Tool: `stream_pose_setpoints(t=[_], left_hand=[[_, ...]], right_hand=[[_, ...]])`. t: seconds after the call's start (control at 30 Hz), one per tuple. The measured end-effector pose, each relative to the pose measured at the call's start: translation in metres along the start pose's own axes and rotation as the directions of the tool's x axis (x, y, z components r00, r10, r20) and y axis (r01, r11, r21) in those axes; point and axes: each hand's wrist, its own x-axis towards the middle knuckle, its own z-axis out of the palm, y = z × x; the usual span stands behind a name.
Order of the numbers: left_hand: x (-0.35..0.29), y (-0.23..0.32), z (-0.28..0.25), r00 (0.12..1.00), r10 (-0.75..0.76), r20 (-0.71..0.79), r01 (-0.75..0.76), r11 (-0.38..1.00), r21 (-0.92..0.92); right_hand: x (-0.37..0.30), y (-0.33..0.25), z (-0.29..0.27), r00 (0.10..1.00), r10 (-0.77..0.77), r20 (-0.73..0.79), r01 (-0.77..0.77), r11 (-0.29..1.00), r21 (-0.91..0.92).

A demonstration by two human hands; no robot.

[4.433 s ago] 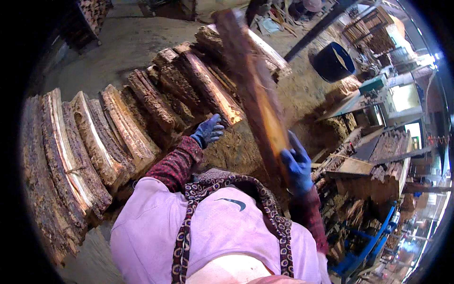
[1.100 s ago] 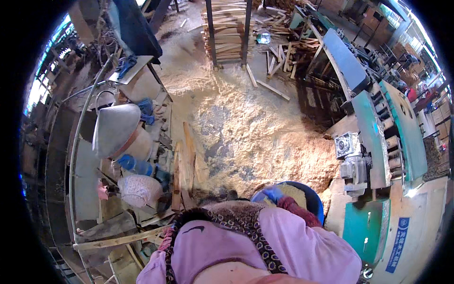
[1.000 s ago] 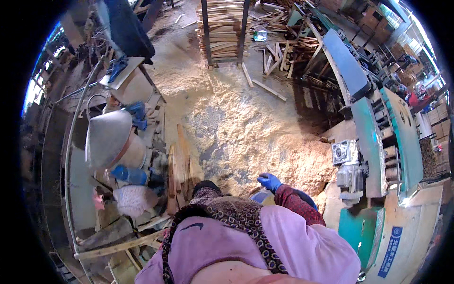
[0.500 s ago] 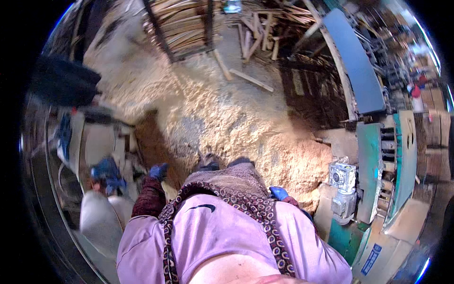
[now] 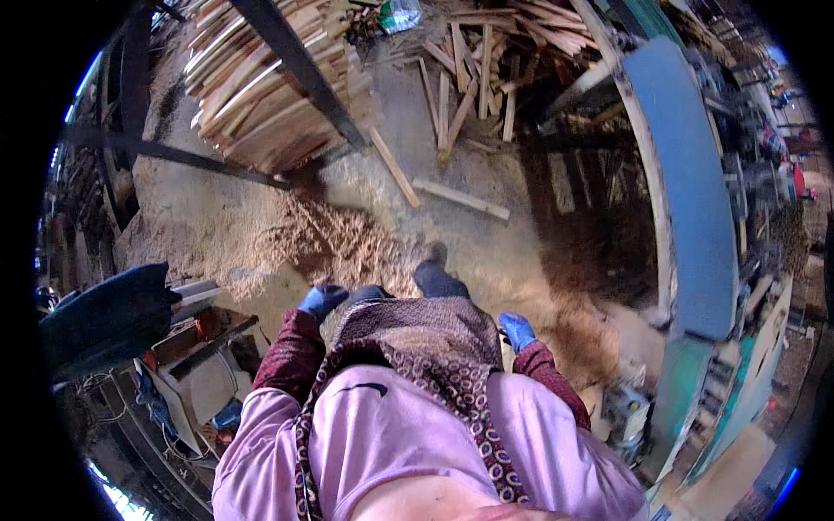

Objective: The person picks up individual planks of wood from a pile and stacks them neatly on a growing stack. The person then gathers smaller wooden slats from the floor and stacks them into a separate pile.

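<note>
My left hand [image 5: 322,300], in a blue glove, hangs beside my left hip above the sawdust-covered floor. Its fingers are small and partly dark, and nothing shows in it. My right hand [image 5: 517,332], also gloved in blue, hangs by my right hip, with its fingers seemingly loose and no object visible in them. Between the hands lies my patterned apron [image 5: 417,326]. One dark shoe [image 5: 439,280] is set forward on the floor. Closest to my left hand is a heap of wood shavings [image 5: 347,247].
Ahead, a stack of wooden strips [image 5: 261,87] stands behind dark metal bars [image 5: 304,74]. Loose slats [image 5: 460,198] lie on the floor. A long blue panel [image 5: 686,191] and green machinery [image 5: 682,391] line the right. A dark blue object [image 5: 113,317] juts in at left.
I have moved forward: the wooden stack, slats and blue panel appear nearer. The grey motor has slid back at lower right. My right hand and sleeve now show more, and one foot is ahead.
</note>
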Motion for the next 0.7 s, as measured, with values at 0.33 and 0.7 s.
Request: stream_pose_setpoints(t=[0.33, 0.7], left_hand=[[0.263, 0.103, -0.144, 0.965, -0.259, 0.032, 0.258, 0.965, 0.040], [0.681, 0.138, -0.109, 0.931, 0.281, 0.235, -0.355, 0.848, 0.394]], right_hand=[[0.060, -0.385, 0.013, 0.975, -0.188, -0.122, 0.220, 0.901, 0.374], [0.341, -0.398, 0.027, 0.998, 0.049, 0.029, -0.053, 0.986, 0.157]])
